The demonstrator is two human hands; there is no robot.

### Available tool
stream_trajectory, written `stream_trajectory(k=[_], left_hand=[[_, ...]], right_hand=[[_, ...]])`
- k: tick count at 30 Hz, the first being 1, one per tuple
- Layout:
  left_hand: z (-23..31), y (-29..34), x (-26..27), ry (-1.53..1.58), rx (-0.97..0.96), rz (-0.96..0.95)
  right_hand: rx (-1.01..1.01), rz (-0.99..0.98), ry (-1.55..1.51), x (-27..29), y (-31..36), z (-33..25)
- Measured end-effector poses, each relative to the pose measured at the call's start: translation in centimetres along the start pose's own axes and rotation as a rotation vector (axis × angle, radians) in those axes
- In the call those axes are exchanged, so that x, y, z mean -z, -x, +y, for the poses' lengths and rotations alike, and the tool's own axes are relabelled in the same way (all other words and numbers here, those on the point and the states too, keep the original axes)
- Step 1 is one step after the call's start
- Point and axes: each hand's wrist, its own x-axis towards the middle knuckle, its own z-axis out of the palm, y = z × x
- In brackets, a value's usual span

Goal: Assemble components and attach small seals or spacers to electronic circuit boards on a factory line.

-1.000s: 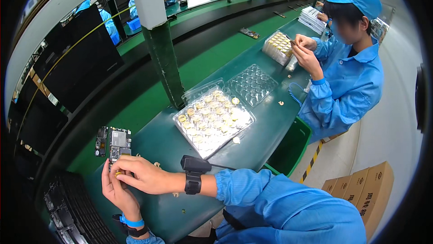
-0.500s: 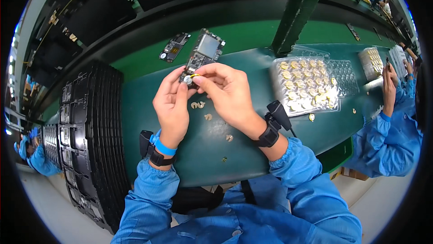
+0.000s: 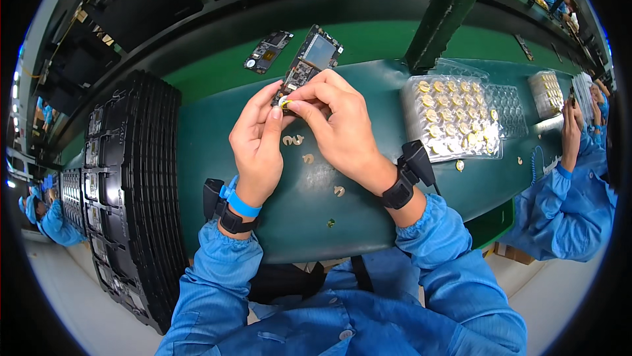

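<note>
My left hand [image 3: 258, 145] is closed on the lower end of a circuit board [image 3: 301, 73], a dark board with a large silver metal shield, tilted up above the green mat. At that end sits a small round coin cell [image 3: 284, 101] with a yellow edge. The bent thumb and fingers of my right hand [image 3: 336, 122] pinch the coin cell against the board; the fingertips partly cover it. Beyond my hands lies a second circuit board [image 3: 268, 51], flat on the green surface.
Stacked clear trays [image 3: 451, 119] of round yellowish cells stand to the right. Small C-shaped pale pieces [image 3: 293, 139] are scattered on the mat [image 3: 217, 126]. A tall stack of black trays [image 3: 131, 204] borders the left. A green post [image 3: 444, 17] rises behind. A co-worker's hand [image 3: 571, 133] is at far right.
Both hands and the held board have shifted slightly, away from me relative to the mat. My right fingers have closed in over the coin cell, covering more of its yellow part.
</note>
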Motion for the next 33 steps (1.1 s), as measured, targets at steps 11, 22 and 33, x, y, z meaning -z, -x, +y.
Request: stream_trajectory(k=[11,22,33], left_hand=[[0.08,-0.05,0.05,0.067,0.0,0.004],[0.41,-0.09,-0.05,-0.003,0.017,0.016],[0.12,-0.03,0.28,0.129,0.047,0.008]], right_hand=[[-0.09,-0.026,-0.02,0.18,-0.07,-0.25],[-0.074,0.031,-0.012,0.31,-0.1,-0.37],[-0.079,-0.023,-0.053,0.14,-0.09,-0.03]])
